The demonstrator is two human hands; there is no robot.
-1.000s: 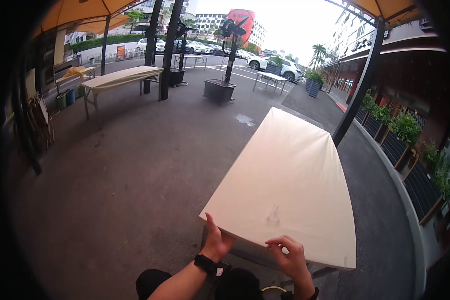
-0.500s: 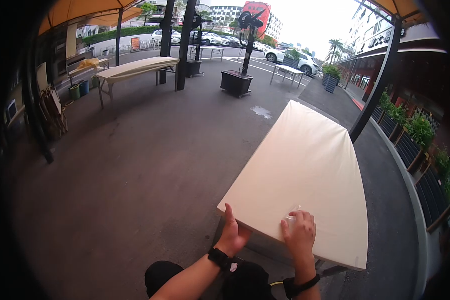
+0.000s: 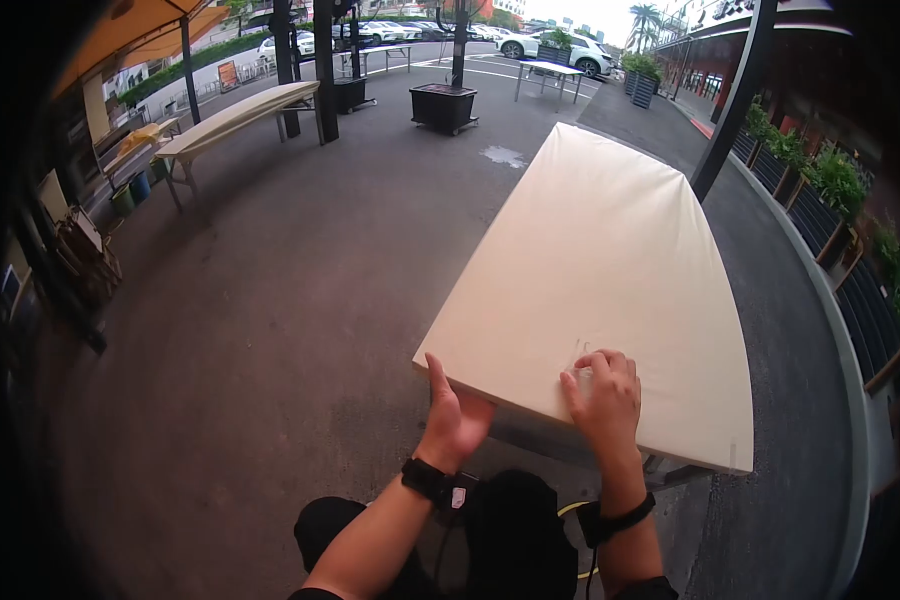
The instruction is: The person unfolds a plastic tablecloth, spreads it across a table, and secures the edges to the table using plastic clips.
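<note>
A cream cloth (image 3: 610, 250) is stretched over a long table in front of me, creased at its far right corner. My left hand (image 3: 455, 415) is at the near left corner, thumb up against the cloth's edge and fingers reaching under the tabletop; it is open. My right hand (image 3: 606, 392) rests on the cloth near the front edge, its fingers curled over a small clear plastic piece (image 3: 577, 372), partly hidden beneath them. Black bands are on both wrists.
Another cloth-covered table (image 3: 235, 115) stands at the back left. A black wheeled base (image 3: 442, 107) and a small white table (image 3: 552, 68) are beyond. A dark post (image 3: 735, 100) rises behind the table's right side, near planters (image 3: 820, 215).
My right hand has moved from the cloth's front edge onto its top, over the clear piece. My left hand stays at the corner. The view has tilted down.
</note>
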